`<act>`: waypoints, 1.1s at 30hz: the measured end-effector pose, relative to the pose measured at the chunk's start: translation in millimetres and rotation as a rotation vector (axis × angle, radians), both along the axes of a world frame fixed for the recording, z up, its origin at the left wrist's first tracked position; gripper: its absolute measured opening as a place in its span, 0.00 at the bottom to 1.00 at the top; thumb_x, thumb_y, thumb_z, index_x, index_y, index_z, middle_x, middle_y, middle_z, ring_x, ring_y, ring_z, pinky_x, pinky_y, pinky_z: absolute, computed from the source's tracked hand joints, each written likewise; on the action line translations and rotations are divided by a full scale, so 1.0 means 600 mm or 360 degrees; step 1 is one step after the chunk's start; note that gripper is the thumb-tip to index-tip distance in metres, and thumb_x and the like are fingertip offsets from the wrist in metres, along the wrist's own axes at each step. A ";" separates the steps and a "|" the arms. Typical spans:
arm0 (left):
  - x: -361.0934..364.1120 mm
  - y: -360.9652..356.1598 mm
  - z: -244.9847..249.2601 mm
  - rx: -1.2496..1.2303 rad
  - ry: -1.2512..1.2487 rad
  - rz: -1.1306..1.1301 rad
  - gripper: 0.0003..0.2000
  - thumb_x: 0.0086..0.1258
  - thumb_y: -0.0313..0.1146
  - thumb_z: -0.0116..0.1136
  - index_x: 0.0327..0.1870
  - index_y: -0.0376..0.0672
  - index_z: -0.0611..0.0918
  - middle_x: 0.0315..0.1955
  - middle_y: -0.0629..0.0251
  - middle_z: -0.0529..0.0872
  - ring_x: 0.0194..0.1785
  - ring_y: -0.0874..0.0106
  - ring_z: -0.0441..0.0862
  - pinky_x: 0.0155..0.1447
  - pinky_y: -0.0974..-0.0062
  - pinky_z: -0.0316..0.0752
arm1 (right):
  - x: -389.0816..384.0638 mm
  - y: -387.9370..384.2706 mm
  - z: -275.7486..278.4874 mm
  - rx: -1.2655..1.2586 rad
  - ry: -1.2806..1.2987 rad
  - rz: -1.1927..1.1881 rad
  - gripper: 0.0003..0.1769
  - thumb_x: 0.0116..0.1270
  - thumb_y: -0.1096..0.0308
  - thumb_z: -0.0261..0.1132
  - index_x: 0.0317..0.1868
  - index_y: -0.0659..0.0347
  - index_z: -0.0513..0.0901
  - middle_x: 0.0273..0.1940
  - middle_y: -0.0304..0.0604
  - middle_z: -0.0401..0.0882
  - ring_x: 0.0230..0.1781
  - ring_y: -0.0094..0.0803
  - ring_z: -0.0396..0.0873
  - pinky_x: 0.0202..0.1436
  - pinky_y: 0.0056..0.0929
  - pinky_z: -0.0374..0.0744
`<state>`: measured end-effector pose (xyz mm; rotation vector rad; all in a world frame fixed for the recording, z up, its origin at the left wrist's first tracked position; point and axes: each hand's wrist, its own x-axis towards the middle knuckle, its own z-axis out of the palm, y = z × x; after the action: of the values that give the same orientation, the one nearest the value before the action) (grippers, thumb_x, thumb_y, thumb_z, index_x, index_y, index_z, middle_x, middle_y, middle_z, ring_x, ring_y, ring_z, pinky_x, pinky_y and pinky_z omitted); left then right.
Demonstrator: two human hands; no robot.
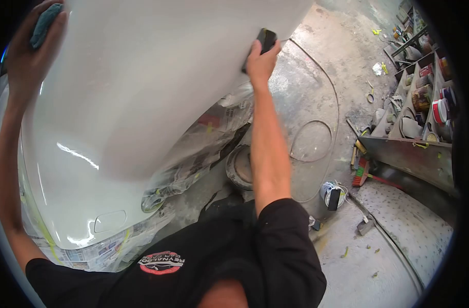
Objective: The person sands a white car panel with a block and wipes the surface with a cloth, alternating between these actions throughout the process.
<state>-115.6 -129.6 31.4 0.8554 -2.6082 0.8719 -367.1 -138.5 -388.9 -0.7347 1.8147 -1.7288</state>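
Observation:
A large glossy white panel (126, 102), rounded at its lower end, fills the left and middle. At the upper left, my left hand (37, 51) holds a teal cloth or sponge (45, 24) over the panel's far edge. My right hand (262, 61) grips a dark block (267, 39) at the panel's right edge. Newspaper and tape (103, 254) run along the panel's lower edge, and crumpled plastic-covered masking (193, 149) hangs below its right side.
At the right stands a shelf (414, 146) holding several cans. A thin hose (336, 97) curls over the floor. A brush (361, 172), a bucket (329, 192) with a dark object on it and a round container (238, 167) stand nearer me.

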 end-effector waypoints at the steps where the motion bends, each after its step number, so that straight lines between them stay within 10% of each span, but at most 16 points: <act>1: -0.002 -0.001 0.006 -0.0093 -0.0118 -0.0065 0.14 0.78 0.34 0.62 0.61 0.41 0.84 0.66 0.57 0.82 0.66 0.66 0.81 0.70 0.73 0.74 | 0.029 0.019 0.010 -0.0144 0.0189 -0.0059 0.42 0.76 0.54 0.61 0.79 0.68 0.54 0.65 0.71 0.70 0.63 0.65 0.74 0.66 0.54 0.75; 5: 0.005 -0.002 -0.003 0.0083 0.0066 0.0005 0.15 0.77 0.34 0.64 0.61 0.41 0.84 0.65 0.57 0.83 0.66 0.67 0.81 0.70 0.72 0.74 | 0.164 0.163 0.073 -0.0461 0.0489 0.0071 0.43 0.75 0.57 0.64 0.79 0.69 0.54 0.69 0.72 0.64 0.64 0.68 0.72 0.69 0.54 0.73; 13: -0.011 -0.002 0.006 -0.0178 -0.0135 -0.0141 0.13 0.76 0.32 0.64 0.58 0.40 0.85 0.63 0.53 0.84 0.66 0.62 0.82 0.70 0.69 0.74 | -0.006 -0.011 -0.006 0.0120 -0.0084 0.0050 0.40 0.76 0.54 0.61 0.76 0.69 0.55 0.59 0.74 0.73 0.55 0.68 0.78 0.61 0.54 0.76; 17: -0.006 -0.006 0.007 -0.0082 -0.0066 -0.0112 0.13 0.75 0.31 0.64 0.58 0.39 0.85 0.62 0.53 0.84 0.67 0.61 0.81 0.71 0.68 0.73 | 0.143 0.135 0.127 -0.0280 0.0556 0.0080 0.43 0.76 0.56 0.62 0.80 0.66 0.52 0.58 0.71 0.71 0.53 0.65 0.77 0.59 0.56 0.77; 23: -0.001 -0.005 -0.003 0.0052 0.0057 -0.0095 0.14 0.75 0.32 0.65 0.57 0.39 0.85 0.63 0.54 0.84 0.68 0.62 0.80 0.71 0.69 0.72 | 0.040 0.021 0.040 -0.0321 0.0426 -0.0048 0.40 0.76 0.57 0.62 0.78 0.69 0.55 0.67 0.75 0.67 0.63 0.67 0.74 0.64 0.55 0.76; 26: -0.009 -0.019 0.001 -0.0056 0.0011 -0.0178 0.28 0.68 0.54 0.68 0.56 0.38 0.86 0.53 0.50 0.88 0.65 0.49 0.80 0.76 0.46 0.66 | 0.013 0.012 0.059 -0.0019 0.0049 0.0043 0.40 0.76 0.56 0.61 0.77 0.69 0.56 0.65 0.74 0.69 0.62 0.69 0.74 0.64 0.55 0.75; 29: -0.040 0.006 -0.015 -0.0239 -0.0029 -0.0230 0.05 0.63 0.26 0.64 0.37 0.44 0.81 0.39 0.60 0.83 0.50 0.64 0.81 0.53 0.62 0.73 | 0.112 0.073 0.126 -0.0279 0.0446 -0.0137 0.41 0.73 0.58 0.65 0.78 0.67 0.57 0.61 0.72 0.71 0.54 0.66 0.78 0.61 0.54 0.77; 33: -0.044 0.016 -0.011 -0.0173 0.0000 -0.0228 0.04 0.62 0.25 0.62 0.35 0.45 0.80 0.33 0.63 0.80 0.45 0.66 0.78 0.52 0.63 0.73 | 0.241 0.206 0.201 -0.0640 0.0791 0.0196 0.46 0.67 0.64 0.70 0.80 0.63 0.55 0.53 0.64 0.73 0.45 0.56 0.76 0.50 0.50 0.81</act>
<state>-142.3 -120.1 24.7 0.6314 -2.5583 0.9623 -222.8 -14.7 -268.1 -1.5212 1.6756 -1.9734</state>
